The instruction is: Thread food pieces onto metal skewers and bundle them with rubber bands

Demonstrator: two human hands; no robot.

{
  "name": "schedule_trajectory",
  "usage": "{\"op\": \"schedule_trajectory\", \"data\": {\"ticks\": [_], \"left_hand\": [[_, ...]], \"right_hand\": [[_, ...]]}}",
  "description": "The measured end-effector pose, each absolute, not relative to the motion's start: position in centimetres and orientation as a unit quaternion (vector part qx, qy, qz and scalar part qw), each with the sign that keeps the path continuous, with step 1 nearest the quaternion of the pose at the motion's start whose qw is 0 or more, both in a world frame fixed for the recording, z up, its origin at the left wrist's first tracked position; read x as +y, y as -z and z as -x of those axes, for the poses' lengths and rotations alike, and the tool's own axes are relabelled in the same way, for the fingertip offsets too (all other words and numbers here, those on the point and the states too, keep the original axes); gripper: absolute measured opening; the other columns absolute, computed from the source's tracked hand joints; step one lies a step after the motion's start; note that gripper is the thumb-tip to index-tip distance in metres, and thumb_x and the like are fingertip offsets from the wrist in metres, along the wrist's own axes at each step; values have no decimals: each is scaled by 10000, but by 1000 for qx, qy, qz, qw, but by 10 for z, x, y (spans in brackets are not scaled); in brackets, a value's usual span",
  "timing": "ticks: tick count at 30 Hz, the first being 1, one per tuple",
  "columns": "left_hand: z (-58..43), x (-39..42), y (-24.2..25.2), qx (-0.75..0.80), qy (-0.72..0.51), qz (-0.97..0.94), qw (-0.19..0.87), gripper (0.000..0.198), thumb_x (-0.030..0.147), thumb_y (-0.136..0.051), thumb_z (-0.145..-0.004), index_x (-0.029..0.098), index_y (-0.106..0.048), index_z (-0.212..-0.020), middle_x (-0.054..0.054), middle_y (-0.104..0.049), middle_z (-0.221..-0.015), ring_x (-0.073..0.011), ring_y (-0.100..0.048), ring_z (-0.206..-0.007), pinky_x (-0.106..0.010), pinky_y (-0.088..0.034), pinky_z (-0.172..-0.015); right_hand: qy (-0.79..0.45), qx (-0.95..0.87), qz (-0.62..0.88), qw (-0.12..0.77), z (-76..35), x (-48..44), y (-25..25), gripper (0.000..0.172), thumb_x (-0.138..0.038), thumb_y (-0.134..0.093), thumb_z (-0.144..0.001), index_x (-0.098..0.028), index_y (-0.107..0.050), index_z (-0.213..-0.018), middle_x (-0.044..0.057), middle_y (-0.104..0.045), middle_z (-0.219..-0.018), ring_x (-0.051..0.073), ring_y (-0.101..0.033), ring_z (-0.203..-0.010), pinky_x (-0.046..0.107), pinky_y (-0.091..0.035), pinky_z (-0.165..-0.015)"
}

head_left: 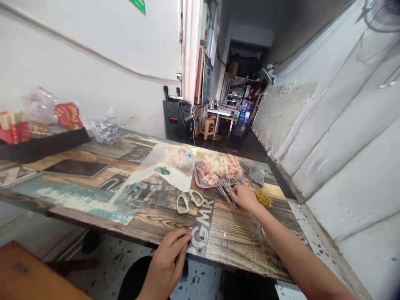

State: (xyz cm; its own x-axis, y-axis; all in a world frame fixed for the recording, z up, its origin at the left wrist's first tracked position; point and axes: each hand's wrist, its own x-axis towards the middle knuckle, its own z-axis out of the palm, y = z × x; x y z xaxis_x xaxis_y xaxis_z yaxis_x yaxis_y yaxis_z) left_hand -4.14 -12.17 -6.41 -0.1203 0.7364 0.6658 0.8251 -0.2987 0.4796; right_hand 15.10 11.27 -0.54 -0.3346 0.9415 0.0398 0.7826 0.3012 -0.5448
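Observation:
My right hand (244, 196) is closed around the bare metal ends of some skewers (225, 189) at the near side of a tray. Pieces of raw meat (219, 166) are threaded on the skewers, heaped on the clear plastic tray (199, 182). How many skewers the fingers grip cannot be made out. My left hand (171, 254) rests at the table's front edge, fingers stretched out and holding nothing. Scissors with pale green handles (188, 201) lie between my hands and the plastic bag (168, 166), which has a green leaf print and pale contents.
Gold twist ties (263, 198) and a grey cloth (256, 177) lie right of the tray. A dark phone-like slab (76, 167), a basket of small packets (106, 131) and a black box (46, 143) of packages stand on the left. A black speaker (178, 118) is behind the table (243, 237).

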Motion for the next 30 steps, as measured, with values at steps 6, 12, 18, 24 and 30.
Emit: {"op": "schedule_trajectory", "data": {"ticks": [6, 12, 18, 24, 30], "left_hand": [[13, -76, 13, -633, 482, 571, -202, 239, 261, -525, -821, 218, -663, -1011, -23, -677, -803, -139, -617, -756, -235, -479, -721], [-27, 39, -12, -541, 545, 334, -547, 222, 302, -667, -704, 125, -572, -612, 72, -388, -416, -19, -239, -313, -158, -117, -327], [-22, 89, -14, -458, 604, 307, -575, 273, 306, -680, -721, 148, -465, -662, 80, -390, -502, -1, -249, -350, -120, -136, -330], [-20, 91, -33, -380, 614, 328, -609, 305, 340, -686, -728, 150, -448, -716, 86, -358, -543, 1, -246, -383, -101, -177, -329], [-31, 105, -42, -379, 569, 360, -635, 312, 346, -708, -705, 131, -512, -817, 105, -303, -505, -3, -230, -365, -101, -157, -320]], "right_hand": [[-503, -684, 486, 205, -155, 111, -6, 193, -254, -365, -811, -159, -518, -743, -56, -438, -462, 72, -370, -349, 198, -289, -383], [-675, -580, 382, 248, -154, 92, -3, 114, -304, -391, -800, -199, -422, -768, -104, -368, -464, 43, -301, -318, 158, -207, -330], [-730, -519, 293, 335, -146, 87, 3, 182, -385, -398, -832, -223, -358, -757, -129, -293, -423, 37, -211, -291, 146, -125, -314], [-851, -417, 64, 311, -154, 91, 1, 195, -377, -499, -823, -217, -399, -776, -115, -297, -447, 47, -246, -325, 156, -149, -312], [-909, -303, -59, 279, -166, 102, 3, 161, -264, -426, -866, -197, -389, -725, -106, -223, -433, 51, -144, -333, 176, -114, -310]]}}
